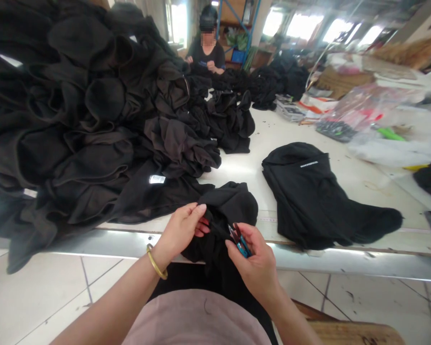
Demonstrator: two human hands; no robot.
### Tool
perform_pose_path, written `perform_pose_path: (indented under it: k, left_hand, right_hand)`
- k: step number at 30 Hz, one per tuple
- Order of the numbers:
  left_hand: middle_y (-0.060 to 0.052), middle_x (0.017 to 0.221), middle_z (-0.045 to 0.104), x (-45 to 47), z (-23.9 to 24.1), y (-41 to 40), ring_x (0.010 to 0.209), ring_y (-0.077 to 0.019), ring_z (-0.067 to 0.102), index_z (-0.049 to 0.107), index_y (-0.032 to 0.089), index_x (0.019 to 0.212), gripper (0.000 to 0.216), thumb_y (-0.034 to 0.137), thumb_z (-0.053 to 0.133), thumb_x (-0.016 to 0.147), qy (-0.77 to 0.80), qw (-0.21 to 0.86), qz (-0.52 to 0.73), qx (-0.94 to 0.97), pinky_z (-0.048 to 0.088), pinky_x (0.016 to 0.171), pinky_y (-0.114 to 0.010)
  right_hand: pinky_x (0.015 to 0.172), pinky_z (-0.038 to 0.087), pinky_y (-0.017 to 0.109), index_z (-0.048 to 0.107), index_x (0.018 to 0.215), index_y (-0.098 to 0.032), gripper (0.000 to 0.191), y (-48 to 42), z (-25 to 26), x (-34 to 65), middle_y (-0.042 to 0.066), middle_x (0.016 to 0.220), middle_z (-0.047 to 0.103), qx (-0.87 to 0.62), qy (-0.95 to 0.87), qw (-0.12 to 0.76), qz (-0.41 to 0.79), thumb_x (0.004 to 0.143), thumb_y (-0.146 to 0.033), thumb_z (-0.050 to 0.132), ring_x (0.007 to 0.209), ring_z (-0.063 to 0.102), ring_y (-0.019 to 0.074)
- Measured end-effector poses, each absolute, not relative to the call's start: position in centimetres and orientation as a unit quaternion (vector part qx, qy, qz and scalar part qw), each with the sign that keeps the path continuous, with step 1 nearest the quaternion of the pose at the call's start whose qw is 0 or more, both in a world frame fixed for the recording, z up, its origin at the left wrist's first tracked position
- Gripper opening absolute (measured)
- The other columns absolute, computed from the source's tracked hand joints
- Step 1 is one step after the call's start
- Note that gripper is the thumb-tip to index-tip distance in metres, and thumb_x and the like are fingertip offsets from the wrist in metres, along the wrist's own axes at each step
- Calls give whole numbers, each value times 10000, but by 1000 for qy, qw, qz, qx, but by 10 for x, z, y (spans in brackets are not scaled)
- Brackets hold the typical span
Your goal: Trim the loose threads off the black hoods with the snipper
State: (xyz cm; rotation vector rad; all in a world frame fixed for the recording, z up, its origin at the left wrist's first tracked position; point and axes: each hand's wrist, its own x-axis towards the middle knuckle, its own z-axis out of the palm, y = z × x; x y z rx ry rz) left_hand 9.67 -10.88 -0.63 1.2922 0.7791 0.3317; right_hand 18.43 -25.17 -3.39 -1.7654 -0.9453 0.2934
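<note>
My left hand (181,230) pinches a fold of a black fabric garment (230,206) at the near table edge, and a gold bangle (156,261) circles that wrist. My right hand (249,263) grips small blue-handled thread snips (240,241), their tips against the same black cloth. The blades are partly hidden by my fingers. Part of the garment hangs over the edge toward my lap. To the right, a second black garment (316,196) with a pale reflective strip lies folded on the table, beyond reach of my fingers.
A tall heap of black garments (75,134) covers the left of the white table (362,191). A seated co-worker (206,52) handles cloth at the far end. Plastic bags, papers and packaged items (359,112) crowd the far right. A wooden stool (355,333) stands at lower right.
</note>
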Motion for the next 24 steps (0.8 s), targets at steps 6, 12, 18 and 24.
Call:
perform_pose_path:
  k: [6,12,18,24]
  left_hand:
    - [28,699,607,98,-1,-122,583,-64,578,547,165,790,162,253,648,698,338,829,247,372,505,598,-175]
    - [16,873,607,94,0,-123,652,-50,565,581,179,914,202,204,631,720,327,814,247,411,504,600,-153]
    - [7,881,604,91,6,-131,729,-90,574,566,186,914,201,263,616,735,326,789,246,459,507,639,-190]
    - [11,872,598,89,8,-132,721,-90,572,552,185,922,206,261,607,738,327,792,232,460,509,643,-198]
  right_hand:
    - [650,519,242,521,963,-183,238,-259,-34,177,54,858,665,-701,-354,563,256,768,-297,597,765,638,160]
    - [608,484,240,522,988,-182,202,-256,-18,186,35,785,656,-753,-447,442,193,860,-326,458,702,624,158]
    - [536,478,259,514,990,-168,237,-255,-7,184,66,807,675,-779,-532,327,52,897,-338,379,660,652,191]
    - [507,475,270,508,985,-146,282,-253,-10,182,73,811,683,-779,-550,298,-28,923,-350,322,655,668,209]
